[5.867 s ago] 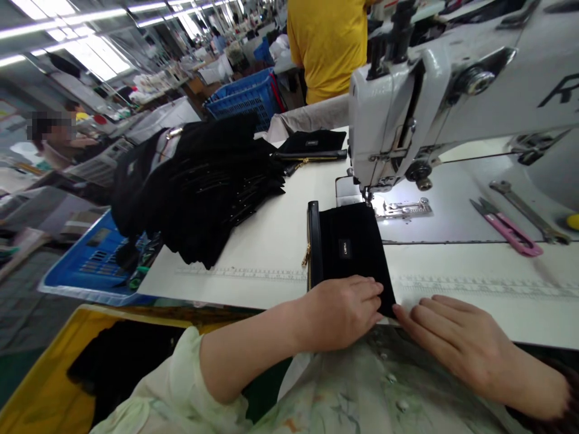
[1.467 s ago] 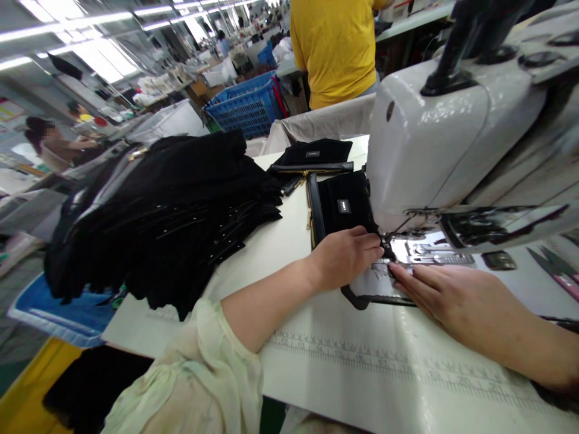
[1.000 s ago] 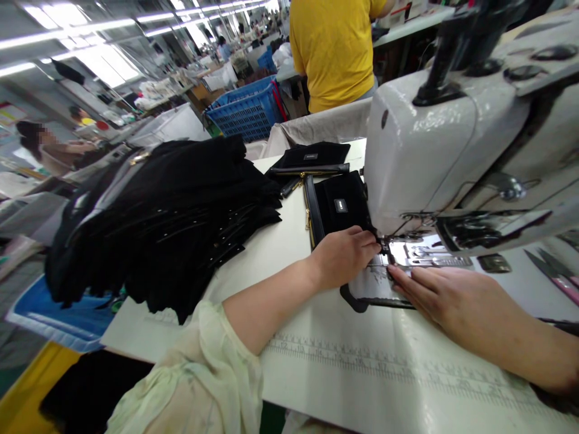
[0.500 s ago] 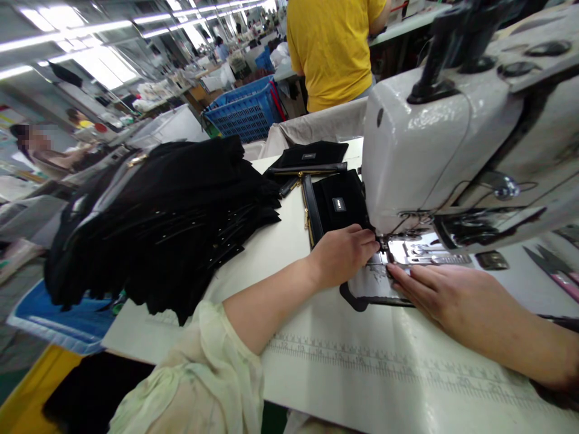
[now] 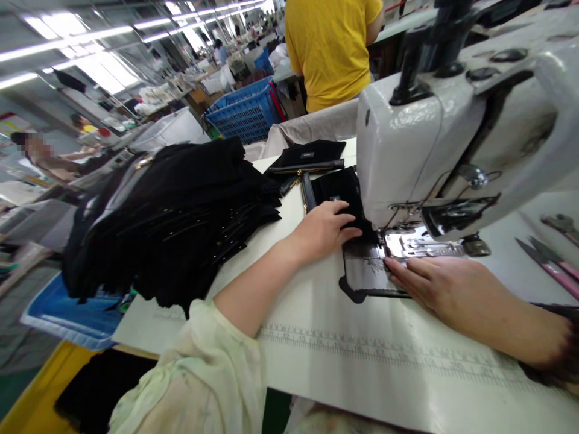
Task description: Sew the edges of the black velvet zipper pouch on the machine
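A black pouch (image 5: 335, 185) with a small label and a gold zip lies under the head of the white sewing machine (image 5: 434, 132). My left hand (image 5: 321, 232) rests flat on the pouch's near end, fingers stretched toward the needle. My right hand (image 5: 434, 283) lies flat and open on the metal plate (image 5: 362, 271) in front of the presser foot, holding nothing. The needle area is partly hidden by the machine head.
A big heap of black pouches (image 5: 172, 211) covers the table's left side, with two more (image 5: 307, 158) behind the one under the needle. Pink scissors (image 5: 552, 265) lie at the right. A blue crate (image 5: 246, 111) and a person in a yellow shirt (image 5: 332, 48) are behind.
The pouch has travelled away from me under the machine head. My left hand slid forward with it and flattened. My right hand stayed on the plate.
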`<state>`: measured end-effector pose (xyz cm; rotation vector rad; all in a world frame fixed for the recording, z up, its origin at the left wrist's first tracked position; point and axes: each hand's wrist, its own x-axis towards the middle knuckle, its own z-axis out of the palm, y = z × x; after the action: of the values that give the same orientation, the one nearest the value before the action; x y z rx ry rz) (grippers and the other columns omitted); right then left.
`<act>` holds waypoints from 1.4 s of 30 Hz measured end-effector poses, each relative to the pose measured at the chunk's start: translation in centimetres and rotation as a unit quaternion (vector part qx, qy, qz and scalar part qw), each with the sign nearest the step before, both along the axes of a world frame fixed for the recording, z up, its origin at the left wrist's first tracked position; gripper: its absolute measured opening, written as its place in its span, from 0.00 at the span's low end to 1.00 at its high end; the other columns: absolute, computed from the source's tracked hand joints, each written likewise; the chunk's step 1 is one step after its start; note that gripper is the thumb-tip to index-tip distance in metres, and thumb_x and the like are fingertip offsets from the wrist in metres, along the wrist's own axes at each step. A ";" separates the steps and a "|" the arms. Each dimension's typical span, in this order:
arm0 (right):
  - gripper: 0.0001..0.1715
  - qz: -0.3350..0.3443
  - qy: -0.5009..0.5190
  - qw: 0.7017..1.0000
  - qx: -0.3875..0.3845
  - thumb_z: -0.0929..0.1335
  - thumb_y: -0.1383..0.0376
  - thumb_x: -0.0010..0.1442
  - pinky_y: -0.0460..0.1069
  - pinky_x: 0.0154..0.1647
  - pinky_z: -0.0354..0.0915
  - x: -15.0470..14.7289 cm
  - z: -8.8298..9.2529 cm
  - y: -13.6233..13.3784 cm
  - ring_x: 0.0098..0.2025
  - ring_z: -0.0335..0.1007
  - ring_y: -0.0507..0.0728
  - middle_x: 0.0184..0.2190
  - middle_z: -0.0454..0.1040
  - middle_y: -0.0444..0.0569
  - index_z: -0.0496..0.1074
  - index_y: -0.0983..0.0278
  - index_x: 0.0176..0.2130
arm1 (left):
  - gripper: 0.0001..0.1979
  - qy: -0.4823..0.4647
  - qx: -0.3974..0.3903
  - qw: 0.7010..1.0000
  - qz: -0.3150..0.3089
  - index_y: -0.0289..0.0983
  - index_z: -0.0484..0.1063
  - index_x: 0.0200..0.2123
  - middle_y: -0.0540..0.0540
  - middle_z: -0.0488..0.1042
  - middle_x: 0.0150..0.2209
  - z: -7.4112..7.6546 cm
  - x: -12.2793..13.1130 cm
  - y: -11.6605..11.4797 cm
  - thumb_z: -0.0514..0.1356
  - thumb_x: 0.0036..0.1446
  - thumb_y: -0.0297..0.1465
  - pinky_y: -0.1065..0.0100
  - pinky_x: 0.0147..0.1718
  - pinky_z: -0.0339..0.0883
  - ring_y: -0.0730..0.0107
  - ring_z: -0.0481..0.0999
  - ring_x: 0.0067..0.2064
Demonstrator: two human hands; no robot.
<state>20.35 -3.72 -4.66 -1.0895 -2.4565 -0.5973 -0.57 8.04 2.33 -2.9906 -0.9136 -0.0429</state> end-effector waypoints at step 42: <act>0.17 0.031 0.104 0.993 -0.052 0.58 0.75 0.63 0.48 0.20 0.54 -0.6 1.4 -1.8 0.19 0.66 0.52 0.23 0.73 0.44 0.71 0.71 0.45 | 0.34 0.030 -0.144 0.988 -0.038 0.34 0.67 0.60 0.38 0.65 0.64 0.7 -0.6 -5.0 0.66 0.55 0.46 0.60 0.63 0.60 0.60 0.65 0.64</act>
<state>19.80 -5.53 -3.29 -1.0520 -2.3519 -0.3217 -1.17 3.02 2.99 -3.2688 -0.8681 0.1949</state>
